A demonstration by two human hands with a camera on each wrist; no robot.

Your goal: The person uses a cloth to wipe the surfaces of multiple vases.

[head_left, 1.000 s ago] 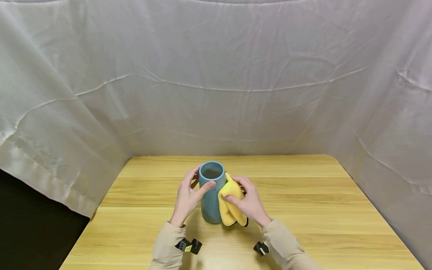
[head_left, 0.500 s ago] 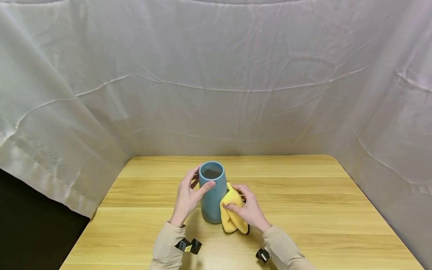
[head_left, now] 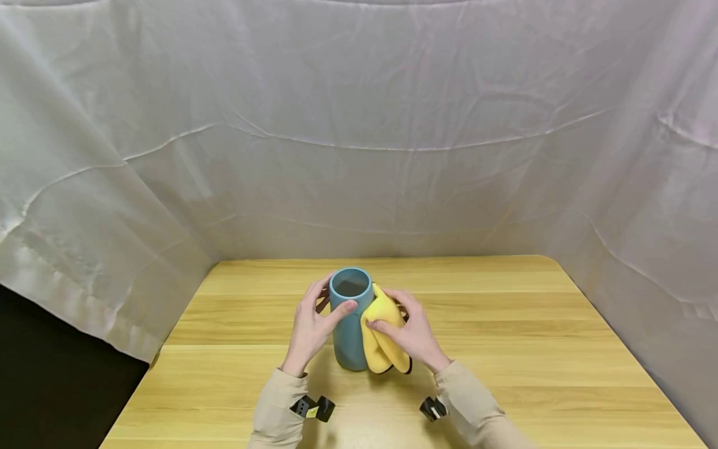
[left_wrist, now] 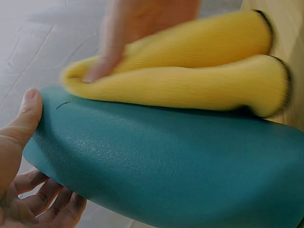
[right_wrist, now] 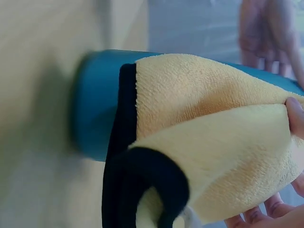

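Note:
A tall blue-green vase (head_left: pixel 349 343) stands upright on the table, its round mouth facing up. My left hand (head_left: pixel 310 327) grips it near the top, thumb at the front and fingers round the far left side. A small dark mark (left_wrist: pixel 62 105) shows near the top of its wall in the left wrist view. My right hand (head_left: pixel 414 332) pinches a folded yellow cloth (head_left: pixel 383 321) with black edging, thumb on its near side. The cloth lies against the vase's right side, its lower end hanging loose just above the table. It covers part of the vase wall.
The wooden table (head_left: pixel 533 349) stretches out around the vase. A grey-white curtain (head_left: pixel 359 156) encloses the back and sides. Black camera mounts (head_left: pixel 313 408) sit at both sleeve cuffs. A dark area (head_left: pixel 56 374) lies beyond the table at the left.
The right hand slid the cloth down the vase's side, then back up to about its earlier height. The left hand and vase have stayed in place.

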